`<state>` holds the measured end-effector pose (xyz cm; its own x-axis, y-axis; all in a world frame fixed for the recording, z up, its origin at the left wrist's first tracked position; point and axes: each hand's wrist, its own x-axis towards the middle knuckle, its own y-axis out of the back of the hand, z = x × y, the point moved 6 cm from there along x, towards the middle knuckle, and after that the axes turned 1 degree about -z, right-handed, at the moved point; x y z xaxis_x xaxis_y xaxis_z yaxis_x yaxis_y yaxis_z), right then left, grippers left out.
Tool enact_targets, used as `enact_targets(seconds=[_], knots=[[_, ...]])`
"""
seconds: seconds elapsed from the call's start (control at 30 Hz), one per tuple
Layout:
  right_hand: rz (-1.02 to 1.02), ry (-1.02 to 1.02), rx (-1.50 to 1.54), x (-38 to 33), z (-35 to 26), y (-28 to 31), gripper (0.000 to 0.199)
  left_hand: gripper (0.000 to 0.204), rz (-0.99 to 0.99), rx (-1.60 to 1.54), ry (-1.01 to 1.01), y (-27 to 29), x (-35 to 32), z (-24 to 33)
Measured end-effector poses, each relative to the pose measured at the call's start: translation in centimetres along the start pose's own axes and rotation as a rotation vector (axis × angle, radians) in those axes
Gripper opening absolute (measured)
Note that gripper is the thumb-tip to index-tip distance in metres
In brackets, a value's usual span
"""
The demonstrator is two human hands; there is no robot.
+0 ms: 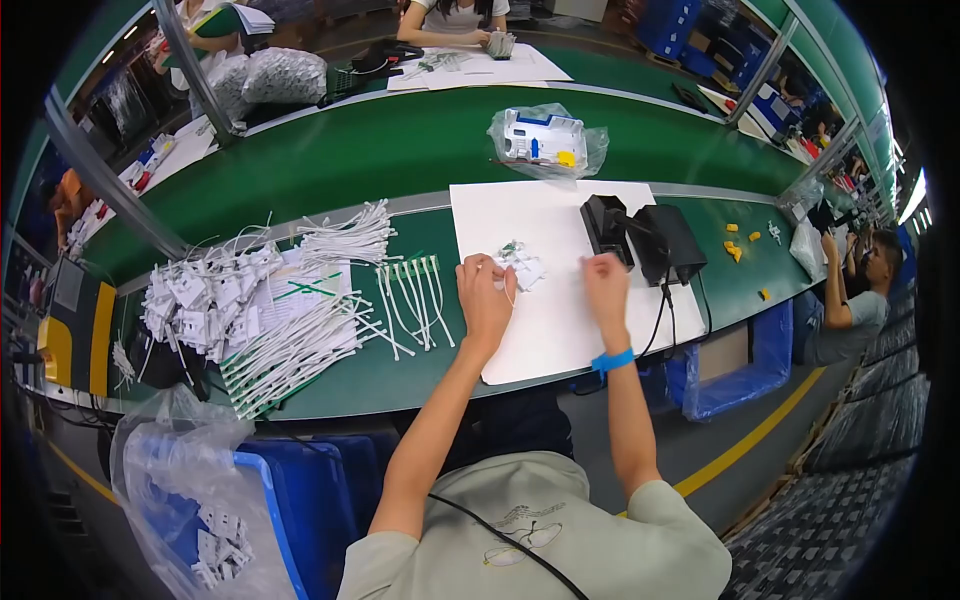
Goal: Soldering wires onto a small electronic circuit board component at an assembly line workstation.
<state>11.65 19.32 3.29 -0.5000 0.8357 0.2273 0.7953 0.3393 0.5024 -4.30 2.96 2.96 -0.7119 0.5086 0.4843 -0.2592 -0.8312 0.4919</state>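
My left hand (484,297) is closed on a small white plastic part (522,266) with a thin white tie hanging from it, held just above a white sheet (545,320) on the green bench. My right hand (605,283), with a blue wristband, hovers a little to the right of the part with its fingers curled, and I cannot tell whether it holds anything. Left of my hands lie rows of white cable ties (415,293) and a heap of small white parts (205,295).
Two black boxes (645,238) with a cable stand at the sheet's right edge. A bagged white device (545,141) lies beyond the sheet. A blue bin lined with plastic (215,505) holds white parts at lower left. Other people work across the bench and at the right.
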Motion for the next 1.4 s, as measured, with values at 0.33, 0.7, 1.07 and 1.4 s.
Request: enact_targets(seconds=[0.33, 0.7, 1.07, 1.4], knots=[[-0.003, 0.513, -0.379, -2.2, -4.2, -5.0, 0.063, 0.069, -0.676, -0.564, 0.135, 2.2, 1.7, 6.5], [-0.187, 0.457, -0.37, -1.4, -7.8, -9.4, 0.058, 0.082, -0.801, -0.172, 0.238, 14.2, 0.4, 3.0], [-0.431, 0.438, -0.28, 2.3, -14.9, -15.0, 0.069, 0.059, -0.373, -0.338, 0.364, 27.4, -11.0, 0.7], [-0.716, 0.802, 0.198, -5.5, -29.8, -29.0, 0.066, 0.037, 0.069, -0.488, 0.602, 33.2, -22.0, -0.3]])
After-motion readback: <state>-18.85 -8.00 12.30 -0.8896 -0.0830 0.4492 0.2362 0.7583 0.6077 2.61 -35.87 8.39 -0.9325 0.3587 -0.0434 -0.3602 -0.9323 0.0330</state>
